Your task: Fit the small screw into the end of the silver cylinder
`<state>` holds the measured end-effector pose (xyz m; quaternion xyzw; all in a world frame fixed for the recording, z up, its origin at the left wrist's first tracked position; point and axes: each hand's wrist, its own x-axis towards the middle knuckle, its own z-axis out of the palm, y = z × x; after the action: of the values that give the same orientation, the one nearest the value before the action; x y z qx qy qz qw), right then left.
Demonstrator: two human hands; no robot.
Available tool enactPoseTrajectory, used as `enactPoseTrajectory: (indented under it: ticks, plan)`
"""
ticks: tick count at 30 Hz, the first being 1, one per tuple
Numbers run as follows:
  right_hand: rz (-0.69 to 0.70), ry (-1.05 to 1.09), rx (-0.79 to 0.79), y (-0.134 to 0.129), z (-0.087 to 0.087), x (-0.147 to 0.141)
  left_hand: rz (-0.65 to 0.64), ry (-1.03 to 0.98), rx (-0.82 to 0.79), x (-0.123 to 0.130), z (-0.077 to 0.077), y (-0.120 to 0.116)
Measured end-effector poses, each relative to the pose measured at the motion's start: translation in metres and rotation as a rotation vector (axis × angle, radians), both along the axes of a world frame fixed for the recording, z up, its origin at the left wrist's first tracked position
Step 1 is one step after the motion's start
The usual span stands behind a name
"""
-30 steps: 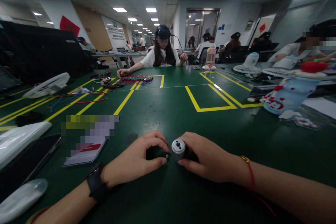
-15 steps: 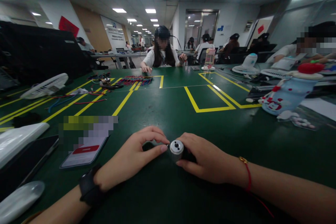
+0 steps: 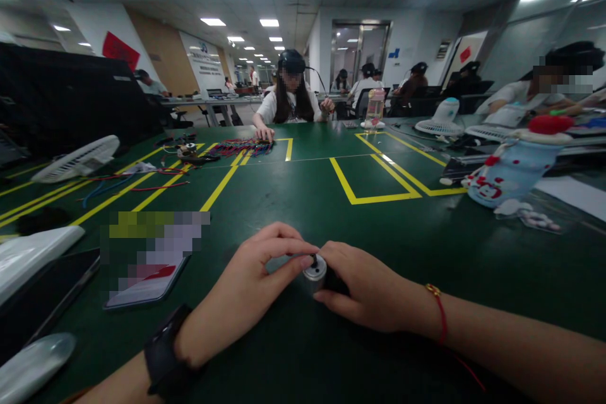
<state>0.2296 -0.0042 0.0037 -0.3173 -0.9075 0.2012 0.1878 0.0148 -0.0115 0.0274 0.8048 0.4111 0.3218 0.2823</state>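
Observation:
My right hand [image 3: 364,284] is closed around the side of a small silver cylindrical motor [image 3: 314,276], which stands upright on the green table with its round end face up. Dark holes show in that face. Over the motor's top, my left hand [image 3: 265,268] pinches a tiny dark part [image 3: 313,259] between thumb and fingertips, right at the end face. The part is mostly hidden by the fingers, so its kind cannot be made out.
A phone [image 3: 146,281] lies left of my hands, with a white computer mouse [image 3: 35,366] nearer. Wires [image 3: 246,146] are bundled farther back by a co-worker's hand [image 3: 264,132]. A blue bottle [image 3: 511,170] stands on the right. Yellow tape [image 3: 386,199] marks the table [image 3: 284,202].
My left fingertips have moved right, from beside the motor onto its top, bringing the tiny dark part to the end face. My right hand keeps its hold on the motor.

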Motion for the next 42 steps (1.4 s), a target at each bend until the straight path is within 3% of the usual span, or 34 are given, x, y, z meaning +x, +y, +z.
enactPoseTrajectory:
  ticks: [23,32,37,42]
  plan:
    - [-0.011,-0.031,-0.036,0.001,0.0,0.0,-0.064,-0.004,-0.134,-0.004,0.006,-0.007]
    - [-0.009,-0.03,-0.065,0.0,0.004,-0.001,-0.059,-0.058,-0.134,-0.011,0.0,-0.007]
    - [-0.018,-0.014,-0.079,0.0,0.005,-0.001,0.028,-0.087,-0.167,-0.015,-0.007,0.001]
    - [-0.017,-0.003,-0.083,-0.001,0.004,0.0,0.2,-0.141,-0.343,-0.018,-0.016,0.009]
